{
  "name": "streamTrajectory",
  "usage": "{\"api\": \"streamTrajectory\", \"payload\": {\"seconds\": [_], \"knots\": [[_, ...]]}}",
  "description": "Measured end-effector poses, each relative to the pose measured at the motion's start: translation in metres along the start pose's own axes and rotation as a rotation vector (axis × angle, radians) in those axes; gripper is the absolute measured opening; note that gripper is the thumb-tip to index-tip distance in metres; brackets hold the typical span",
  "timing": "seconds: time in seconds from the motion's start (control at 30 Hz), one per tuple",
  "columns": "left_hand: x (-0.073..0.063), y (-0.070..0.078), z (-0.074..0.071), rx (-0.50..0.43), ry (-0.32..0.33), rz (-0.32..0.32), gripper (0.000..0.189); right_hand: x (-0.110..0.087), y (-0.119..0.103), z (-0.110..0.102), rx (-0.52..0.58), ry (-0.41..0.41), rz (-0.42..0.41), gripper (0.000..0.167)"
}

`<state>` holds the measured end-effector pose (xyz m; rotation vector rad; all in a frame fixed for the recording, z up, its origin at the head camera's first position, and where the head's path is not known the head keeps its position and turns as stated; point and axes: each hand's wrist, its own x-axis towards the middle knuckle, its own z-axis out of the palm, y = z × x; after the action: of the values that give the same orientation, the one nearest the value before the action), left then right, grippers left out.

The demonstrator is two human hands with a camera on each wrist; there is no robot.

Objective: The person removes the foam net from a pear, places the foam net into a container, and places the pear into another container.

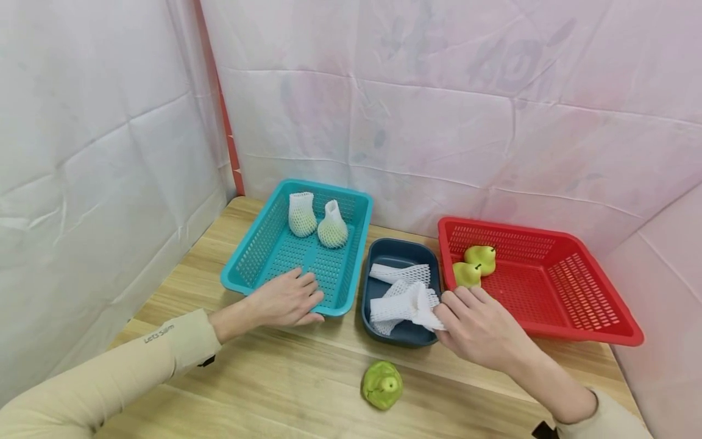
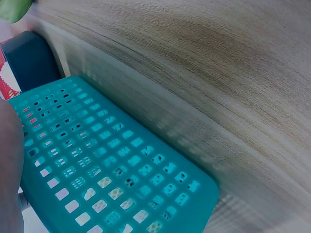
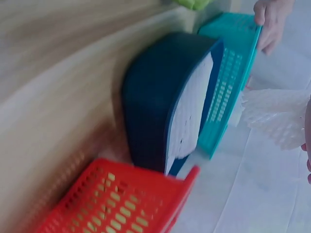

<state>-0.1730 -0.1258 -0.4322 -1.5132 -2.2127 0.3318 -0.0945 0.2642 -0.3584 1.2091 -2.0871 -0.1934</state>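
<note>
My right hand (image 1: 477, 326) pinches a white foam net sleeve (image 1: 425, 311) over the right side of a dark blue bin (image 1: 368, 299). In the right wrist view, the held net sleeve (image 3: 274, 116) stands above the bin's rim. More white foam net sleeves (image 1: 399, 273) lie inside the bin. At the front of a teal basket (image 1: 234, 275), my left hand (image 1: 287, 299) grips the rim, fingers over the inner side. Two pears in white foam nets (image 1: 332, 228) stand at the back of that basket.
A red basket (image 1: 609, 338) on the right holds two yellow-green pears (image 1: 481, 260) in its left part. One lumpy green fruit (image 1: 382, 385) sits on the wooden table (image 1: 307, 381) in front of the bin. White sheeting (image 1: 384, 122) hangs close behind the containers.
</note>
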Motion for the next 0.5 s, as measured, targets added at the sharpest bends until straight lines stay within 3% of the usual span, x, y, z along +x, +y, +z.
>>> {"api": "streamTrajectory", "payload": {"seconds": [0.23, 0.5], "knots": [[0.000, 0.000, 0.000, -0.002, -0.004, -0.001, 0.046, -0.003, 0.020, 0.000, -0.038, -0.111, -0.017, 0.036], [0.000, 0.000, 0.000, -0.009, -0.012, -0.002, 0.045, 0.004, 0.041, 0.012, -0.027, -0.192, -0.093, 0.043]]}}
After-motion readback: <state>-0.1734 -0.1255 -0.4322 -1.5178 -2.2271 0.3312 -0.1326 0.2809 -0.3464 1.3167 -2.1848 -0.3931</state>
